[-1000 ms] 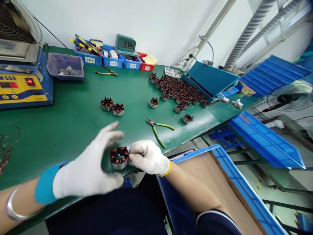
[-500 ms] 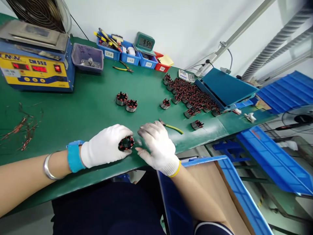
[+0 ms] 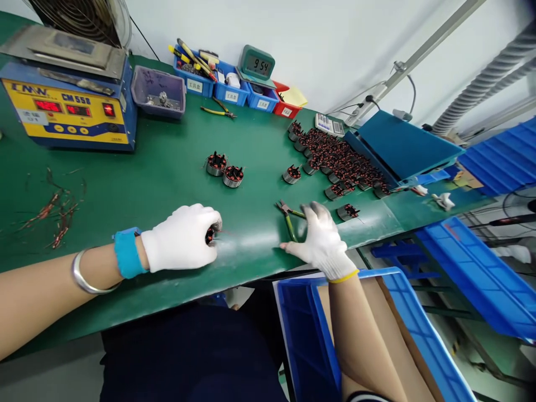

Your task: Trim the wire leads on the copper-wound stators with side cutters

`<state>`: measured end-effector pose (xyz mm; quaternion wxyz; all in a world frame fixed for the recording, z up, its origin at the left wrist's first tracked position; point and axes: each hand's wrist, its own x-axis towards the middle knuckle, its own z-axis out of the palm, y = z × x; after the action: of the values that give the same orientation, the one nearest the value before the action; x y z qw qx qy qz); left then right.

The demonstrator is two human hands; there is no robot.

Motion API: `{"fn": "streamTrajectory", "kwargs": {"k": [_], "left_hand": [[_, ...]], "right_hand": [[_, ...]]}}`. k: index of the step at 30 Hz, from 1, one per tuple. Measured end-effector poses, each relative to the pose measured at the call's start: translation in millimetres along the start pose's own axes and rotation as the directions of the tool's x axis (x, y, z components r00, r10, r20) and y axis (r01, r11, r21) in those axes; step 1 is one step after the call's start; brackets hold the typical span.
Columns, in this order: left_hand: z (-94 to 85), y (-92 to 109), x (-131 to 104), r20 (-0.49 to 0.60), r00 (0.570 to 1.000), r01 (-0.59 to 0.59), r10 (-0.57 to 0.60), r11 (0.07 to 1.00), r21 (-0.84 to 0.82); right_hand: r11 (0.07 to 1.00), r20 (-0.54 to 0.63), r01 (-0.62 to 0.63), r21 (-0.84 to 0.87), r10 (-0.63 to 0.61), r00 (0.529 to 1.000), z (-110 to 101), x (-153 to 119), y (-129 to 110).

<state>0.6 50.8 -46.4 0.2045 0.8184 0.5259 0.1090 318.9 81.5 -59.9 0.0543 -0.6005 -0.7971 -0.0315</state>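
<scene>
My left hand [image 3: 182, 237], in a white glove, is closed around a motor stator [image 3: 210, 235] with copper windings, just above the bench's near edge. Most of that stator is hidden by the fingers, and a thin wire end sticks out to the right. My right hand [image 3: 321, 243], also gloved, is spread over a pair of green-handled cutting pliers [image 3: 288, 222]. Its thumb lies below the handles and its fingers reach over the upper one; the handles stand apart. Two stators [image 3: 224, 170] sit side by side farther back, and a single stator [image 3: 292, 174] stands behind the pliers.
Many stators [image 3: 335, 153] crowd the right side by a blue panel [image 3: 408, 142]. At the left stand a CM 558 machine [image 3: 71, 114], a purple tray [image 3: 159, 111] and wire scraps [image 3: 58, 215]. Tool boxes [image 3: 232, 92] line the wall. A blue crate [image 3: 307, 329] stands below the bench edge.
My right hand has moved away from the stator, rightward to the pliers, whose handles now show apart. My left hand has turned the stator so its open face no longer points up.
</scene>
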Motion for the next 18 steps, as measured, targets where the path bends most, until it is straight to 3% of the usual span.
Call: {"fn": "streamTrajectory", "kwargs": {"k": [2, 5, 10, 12, 15, 18], "left_hand": [[2.9, -1.2, 1.0, -0.011, 0.999, 0.036, -0.037, 0.998, -0.055], [8.5, -2.3, 2.2, -0.007, 0.997, 0.071, -0.073, 0.987, -0.147], [13.4, -3.7, 4.5, -0.023, 0.999, 0.043, -0.048, 0.983, -0.176], [15.1, -4.0, 6.2, -0.039, 0.998, 0.033, -0.040, 0.986, -0.165], [17.9, -4.1, 8.3, -0.065, 0.997, 0.017, -0.028, 0.987, -0.162], [19.8, -4.2, 9.1, -0.090, 0.996, 0.004, -0.018, 0.988, -0.153]], "right_hand": [[0.986, 0.131, -0.155, -0.065, 0.162, 0.978, 4.7, -2.0, 17.7], [0.977, 0.290, -0.198, -0.076, 0.211, 0.934, 0.0, -5.2, 25.4], [0.961, 0.338, -0.143, -0.236, 0.219, 0.915, -22.4, -0.6, -9.0], [0.932, 0.310, -0.152, -0.328, 0.259, 0.915, -21.6, 3.3, -26.5], [0.908, 0.164, -0.216, -0.358, 0.289, 0.943, -5.6, 7.5, -38.9], [0.973, 0.023, -0.136, -0.185, 0.143, 0.989, 14.9, 9.8, -33.3]]}}
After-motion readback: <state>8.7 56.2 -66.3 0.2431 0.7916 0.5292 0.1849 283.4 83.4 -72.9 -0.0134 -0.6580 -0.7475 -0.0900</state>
